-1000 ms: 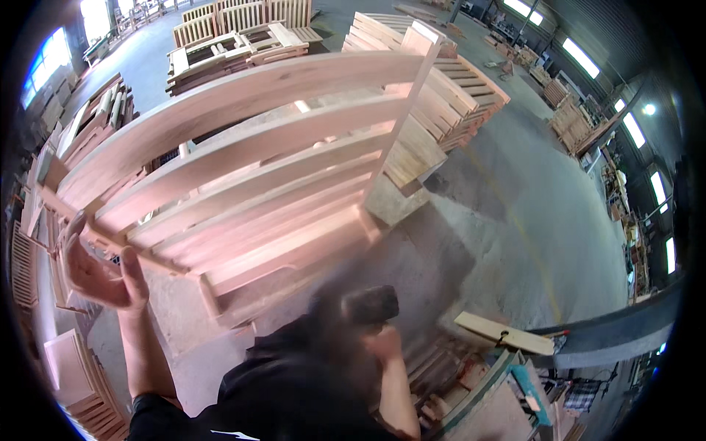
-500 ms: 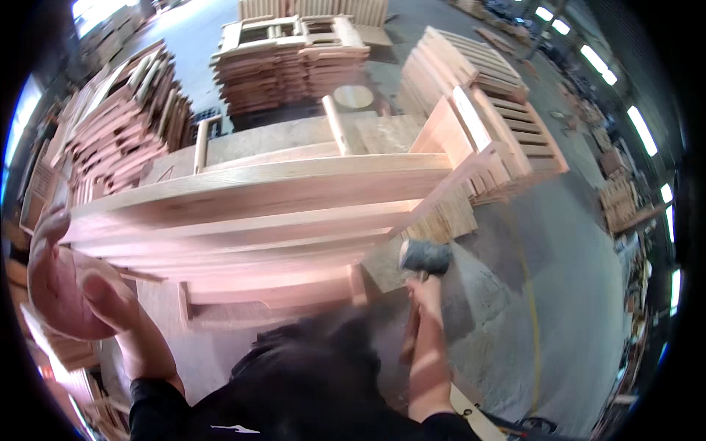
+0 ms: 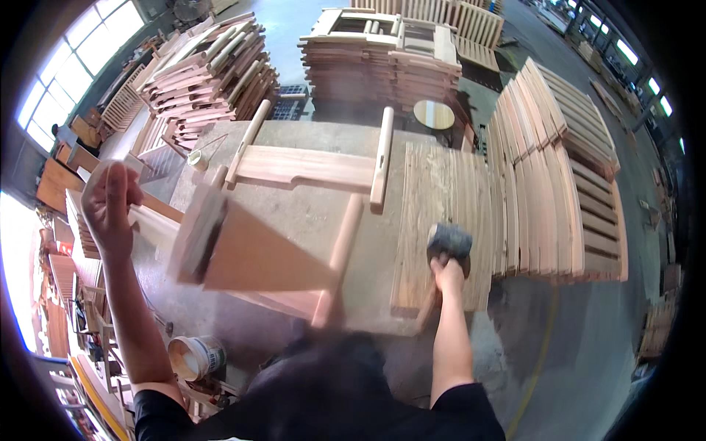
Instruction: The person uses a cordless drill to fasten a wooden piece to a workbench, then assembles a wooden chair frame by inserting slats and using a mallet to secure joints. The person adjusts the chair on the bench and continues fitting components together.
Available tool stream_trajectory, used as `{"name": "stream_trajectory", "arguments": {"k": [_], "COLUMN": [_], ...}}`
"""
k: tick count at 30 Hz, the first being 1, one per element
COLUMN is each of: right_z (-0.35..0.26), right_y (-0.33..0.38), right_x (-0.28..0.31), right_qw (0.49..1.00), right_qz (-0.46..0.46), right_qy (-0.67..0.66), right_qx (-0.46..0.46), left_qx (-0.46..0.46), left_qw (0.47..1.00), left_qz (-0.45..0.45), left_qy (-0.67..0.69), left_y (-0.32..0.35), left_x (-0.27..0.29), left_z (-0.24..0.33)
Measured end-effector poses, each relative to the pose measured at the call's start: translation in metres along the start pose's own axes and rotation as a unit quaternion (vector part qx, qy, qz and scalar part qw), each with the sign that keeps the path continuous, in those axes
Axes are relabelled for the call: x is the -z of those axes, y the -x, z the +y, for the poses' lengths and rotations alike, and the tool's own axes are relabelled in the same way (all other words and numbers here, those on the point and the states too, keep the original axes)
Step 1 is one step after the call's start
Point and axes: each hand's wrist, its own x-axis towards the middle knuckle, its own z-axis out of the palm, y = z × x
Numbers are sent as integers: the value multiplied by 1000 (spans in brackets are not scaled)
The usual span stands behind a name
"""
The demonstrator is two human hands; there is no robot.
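My right hand (image 3: 449,273) is wrapped round the handle of a mallet (image 3: 450,241), just below its dark, rounded head, over a wooden board. My left hand (image 3: 112,202) is raised at the left, its fingers curled but smeared by motion; whether they grip anything is not visible. Between my hands, nearer the left, is a blurred wooden piece (image 3: 257,253) with a broad tan face and a darker end. It overlaps a round-edged post (image 3: 340,253) low on the worktable. Beyond lies a wooden frame (image 3: 309,165) of two posts joined by a rail.
The worktable (image 3: 294,206) bears a flat plank board (image 3: 441,176) at its right. Slatted panels (image 3: 544,184) stand stacked farther right. Piles of wooden frames (image 3: 209,73) rise beyond. A white bucket (image 3: 195,358) stands at the lower left, and a round-topped stool (image 3: 434,115) behind the table.
The long slatted piece that spanned the view before me no longer lies across it, exposing the table and frame. My left hand has risen and its fingers have curled; the right still holds the mallet.
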Motion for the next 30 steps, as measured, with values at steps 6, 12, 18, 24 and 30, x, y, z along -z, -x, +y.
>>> {"name": "stream_trajectory", "arguments": {"k": [6,12,18,24,30], "right_z": [-123,-242,-270,-252,-272], "right_y": [24,-71,-135,-189,-142], "right_x": [79,-28,-76,-95,-15], "right_qw": [976,979,989,877,511], "right_qz": [-123,-48,-113,-291,-454], "right_qy": [-164,-168,-77,-374,-708], "right_qx": [71,104,51,-79,-178], "left_qx": [30,28,47,54,67], "left_qw": [997,991,992,991,991], "left_qz": [75,130,117,121,119], "left_qy": [-5,-8,-14,2,10], "left_y": [5,14,19,18,20], "left_x": [-8,-11,-7,-18,-20], "left_z": [-1,1,7,11,20]}}
